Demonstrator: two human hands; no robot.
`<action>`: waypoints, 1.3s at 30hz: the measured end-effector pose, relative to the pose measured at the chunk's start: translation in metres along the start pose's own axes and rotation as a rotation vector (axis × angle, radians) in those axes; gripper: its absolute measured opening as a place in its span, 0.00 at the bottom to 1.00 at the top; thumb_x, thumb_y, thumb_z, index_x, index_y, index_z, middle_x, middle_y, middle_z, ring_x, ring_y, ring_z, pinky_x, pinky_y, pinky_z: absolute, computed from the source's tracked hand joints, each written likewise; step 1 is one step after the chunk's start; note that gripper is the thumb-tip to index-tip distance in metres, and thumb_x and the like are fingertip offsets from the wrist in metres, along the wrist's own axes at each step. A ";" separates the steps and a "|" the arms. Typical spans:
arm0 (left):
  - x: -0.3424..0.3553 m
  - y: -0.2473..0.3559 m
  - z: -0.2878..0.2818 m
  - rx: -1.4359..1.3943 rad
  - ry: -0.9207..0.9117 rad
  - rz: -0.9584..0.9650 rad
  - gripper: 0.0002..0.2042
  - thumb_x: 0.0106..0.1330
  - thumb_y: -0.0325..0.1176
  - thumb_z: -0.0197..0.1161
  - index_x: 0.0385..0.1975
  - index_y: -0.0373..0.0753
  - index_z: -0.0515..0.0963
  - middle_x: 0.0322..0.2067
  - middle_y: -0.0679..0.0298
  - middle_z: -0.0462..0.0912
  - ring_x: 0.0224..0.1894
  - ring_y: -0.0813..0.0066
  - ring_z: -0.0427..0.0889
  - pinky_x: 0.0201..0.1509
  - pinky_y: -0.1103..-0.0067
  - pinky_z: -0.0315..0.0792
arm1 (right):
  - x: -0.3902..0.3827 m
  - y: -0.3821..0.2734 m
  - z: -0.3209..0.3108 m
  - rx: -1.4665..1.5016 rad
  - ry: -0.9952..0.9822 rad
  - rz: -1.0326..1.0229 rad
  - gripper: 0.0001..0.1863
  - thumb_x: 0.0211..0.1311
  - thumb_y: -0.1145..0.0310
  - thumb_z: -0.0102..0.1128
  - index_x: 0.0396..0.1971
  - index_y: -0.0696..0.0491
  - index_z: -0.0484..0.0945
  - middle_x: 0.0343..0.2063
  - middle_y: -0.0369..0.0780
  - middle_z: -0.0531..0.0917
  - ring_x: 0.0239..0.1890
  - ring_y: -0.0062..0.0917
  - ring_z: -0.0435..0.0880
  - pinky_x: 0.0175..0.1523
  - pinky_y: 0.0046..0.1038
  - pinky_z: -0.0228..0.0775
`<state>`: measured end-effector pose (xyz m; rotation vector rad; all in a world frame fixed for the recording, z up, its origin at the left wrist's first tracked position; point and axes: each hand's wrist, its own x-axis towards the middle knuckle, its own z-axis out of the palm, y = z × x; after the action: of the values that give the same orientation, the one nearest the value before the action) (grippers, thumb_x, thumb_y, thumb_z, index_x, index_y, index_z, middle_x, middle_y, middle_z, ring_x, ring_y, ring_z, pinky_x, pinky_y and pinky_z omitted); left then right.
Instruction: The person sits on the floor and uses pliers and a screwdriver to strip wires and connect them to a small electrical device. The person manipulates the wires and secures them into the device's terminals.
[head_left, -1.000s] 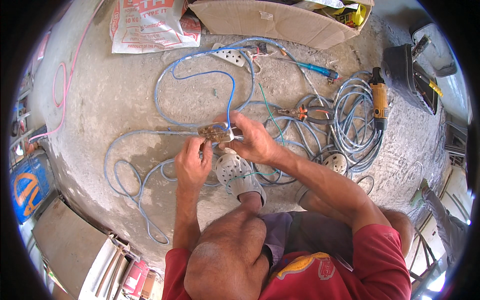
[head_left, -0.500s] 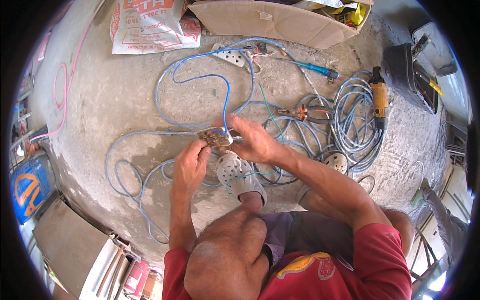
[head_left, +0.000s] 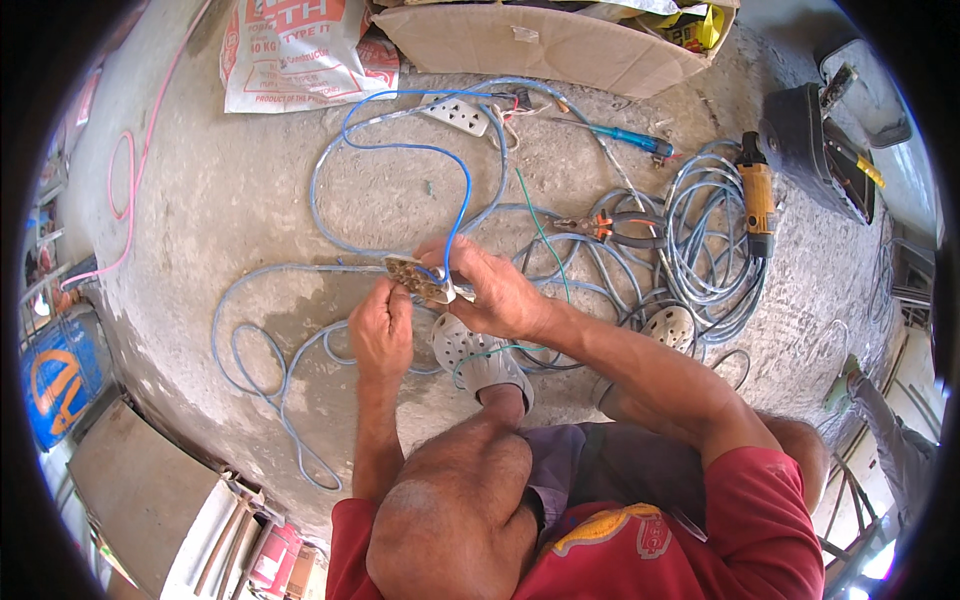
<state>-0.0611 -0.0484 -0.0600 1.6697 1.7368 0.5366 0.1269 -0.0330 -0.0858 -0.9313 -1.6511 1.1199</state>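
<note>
Above my shoe, both hands hold a small opened electrical outlet with a pale housing and brownish metal parts showing. My left hand pinches its near left edge. My right hand grips the right end, its fingers curled and partly hidden behind the piece. A bright blue wire runs into the outlet beside my right fingers and loops back across the floor. At its far side lies a white power strip with several sockets.
Pliers, a blue screwdriver, a coiled grey-blue cable and a yellow-black power tool lie to the right. A cardboard box and a printed sack stand at the back. A black toolbox is far right.
The outlet has shifted slightly left and tilted, its right end lower. My right hand has moved a little with it, and the blue wire's loop has swung to the right.
</note>
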 end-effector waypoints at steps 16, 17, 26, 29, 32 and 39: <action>0.000 0.004 0.008 0.047 0.221 0.181 0.05 0.67 0.28 0.63 0.34 0.35 0.76 0.25 0.56 0.79 0.22 0.61 0.79 0.26 0.69 0.71 | 0.008 -0.007 -0.010 0.202 0.017 0.123 0.30 0.52 0.80 0.69 0.55 0.54 0.66 0.48 0.46 0.79 0.50 0.44 0.83 0.49 0.40 0.78; 0.002 0.004 0.008 0.068 0.209 0.211 0.05 0.67 0.28 0.63 0.34 0.34 0.77 0.25 0.56 0.79 0.23 0.63 0.79 0.26 0.70 0.71 | 0.008 -0.008 -0.011 0.195 0.011 0.151 0.30 0.52 0.80 0.68 0.56 0.55 0.66 0.49 0.47 0.79 0.50 0.44 0.83 0.49 0.40 0.78; 0.020 0.011 0.007 0.013 0.162 0.263 0.04 0.66 0.26 0.62 0.34 0.32 0.76 0.26 0.57 0.77 0.22 0.66 0.76 0.26 0.72 0.71 | 0.009 -0.002 -0.008 0.174 0.110 0.111 0.31 0.53 0.83 0.66 0.57 0.57 0.64 0.55 0.48 0.75 0.53 0.44 0.81 0.53 0.37 0.81; 0.030 0.015 0.003 0.070 0.149 0.313 0.03 0.66 0.25 0.60 0.33 0.33 0.75 0.26 0.56 0.77 0.22 0.65 0.76 0.26 0.72 0.70 | 0.011 -0.005 -0.013 0.141 0.102 0.124 0.31 0.53 0.83 0.66 0.57 0.57 0.65 0.55 0.48 0.75 0.54 0.43 0.81 0.54 0.36 0.80; 0.037 0.019 0.000 0.118 0.136 0.337 0.02 0.66 0.25 0.59 0.32 0.34 0.74 0.26 0.56 0.77 0.21 0.64 0.77 0.24 0.71 0.71 | 0.013 -0.006 -0.012 0.166 0.146 0.126 0.31 0.53 0.83 0.67 0.57 0.57 0.65 0.56 0.47 0.75 0.55 0.41 0.81 0.55 0.36 0.80; 0.059 0.024 -0.004 0.235 0.061 0.527 0.05 0.67 0.28 0.58 0.30 0.35 0.73 0.24 0.55 0.76 0.22 0.57 0.77 0.24 0.67 0.70 | 0.016 -0.007 -0.019 0.134 0.231 0.177 0.32 0.50 0.82 0.70 0.55 0.58 0.65 0.53 0.46 0.77 0.54 0.35 0.82 0.54 0.33 0.80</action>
<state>-0.0449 0.0130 -0.0517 2.3213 1.4326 0.6382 0.1394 -0.0154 -0.0719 -1.0912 -1.3119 1.1775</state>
